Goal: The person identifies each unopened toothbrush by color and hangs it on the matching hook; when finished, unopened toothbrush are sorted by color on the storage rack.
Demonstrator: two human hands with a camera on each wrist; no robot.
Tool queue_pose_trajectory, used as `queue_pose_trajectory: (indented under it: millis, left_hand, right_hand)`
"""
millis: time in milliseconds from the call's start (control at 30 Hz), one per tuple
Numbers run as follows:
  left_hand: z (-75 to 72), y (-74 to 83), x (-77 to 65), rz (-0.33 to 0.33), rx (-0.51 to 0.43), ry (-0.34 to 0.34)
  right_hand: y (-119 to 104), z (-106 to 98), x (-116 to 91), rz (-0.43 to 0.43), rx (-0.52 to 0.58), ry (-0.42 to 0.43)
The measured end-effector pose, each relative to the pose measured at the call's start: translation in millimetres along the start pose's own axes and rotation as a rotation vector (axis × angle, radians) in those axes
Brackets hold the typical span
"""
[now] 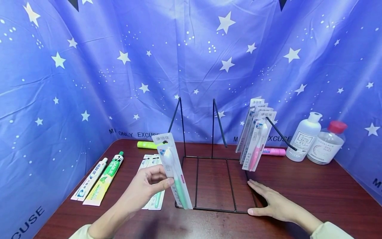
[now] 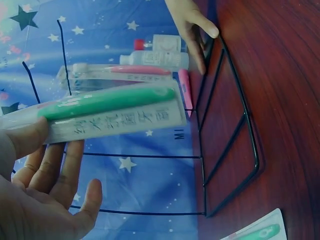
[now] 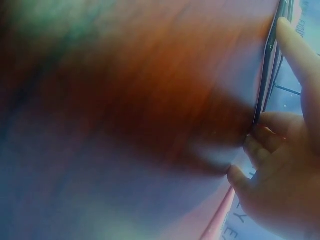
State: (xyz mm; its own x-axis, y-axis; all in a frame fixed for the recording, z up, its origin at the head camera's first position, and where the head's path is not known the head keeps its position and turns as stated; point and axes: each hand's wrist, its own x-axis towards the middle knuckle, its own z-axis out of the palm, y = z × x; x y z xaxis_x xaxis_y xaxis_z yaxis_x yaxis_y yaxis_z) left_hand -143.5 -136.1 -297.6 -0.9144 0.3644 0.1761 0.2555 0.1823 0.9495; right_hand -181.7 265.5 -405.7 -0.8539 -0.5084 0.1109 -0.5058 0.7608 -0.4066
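Pale sleeves (image 1: pixel 331 230) enter at the lower edge, closest to the camera, and from them reach two bare hands. With thumb on one side and fingers on the other, the left hand (image 1: pixel 147 182) pinches a toothbrush pack (image 1: pixel 176 182) that has a green handle. This pack is held tilted above the table (image 1: pixel 215 227), at the left side of a black wire rack (image 1: pixel 197 182). Its upper end meets the rack's left prong, but I cannot tell if the prong goes through the hole. The right hand (image 1: pixel 276 202) is not clenched; its fingers are spread, and thumb and fingertips touch the right side of the rack's base. On the rack's right prong hang several hanging packs (image 1: pixel 256 146), the front one with a pink handle. Behind the left hand, two flat packs (image 1: pixel 157 199) lie on the table, side by side. Farther left are a white toothpaste tube (image 1: pixel 91 181) and a green-yellow toothpaste tube (image 1: pixel 104 181); a lime-coloured item (image 1: pixel 146 145) lies behind. At the right rear, a pink tube (image 1: pixel 274 151) lies near a white bottle (image 1: pixel 304 139) and a red-capped bottle (image 1: pixel 325 147), both upright before a blue star-patterned curtain (image 1: pixel 167 73).
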Motion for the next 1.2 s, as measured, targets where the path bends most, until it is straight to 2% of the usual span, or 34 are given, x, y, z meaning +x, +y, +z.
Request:
queue_pose_trajectory:
  millis: [200,400,733,933,1200]
  left_hand:
    - [-0.6,-3.1,4.8,-0.011,0.012,0.026]
    - [-1.6,-6.9,20.6,0.023,0.046,0.063]
    - [-13.9,-23.3,64.2,0.019,0.048,0.216]
    - [-20.0,-31.0,92.4,-0.016,0.042,0.308]
    - [-22.5,-34.8,121.2,-0.037,0.039,0.385]
  right_hand:
    - [-1,0,0,0.009,0.003,0.007]
    - [-2,0,0,0.024,0.008,0.005]
    - [-4,-1,0,0.038,0.012,-0.009]
    - [-4,-3,0,0.059,0.047,-0.043]
    - [-4,-3,0,0.018,0.033,-0.031]
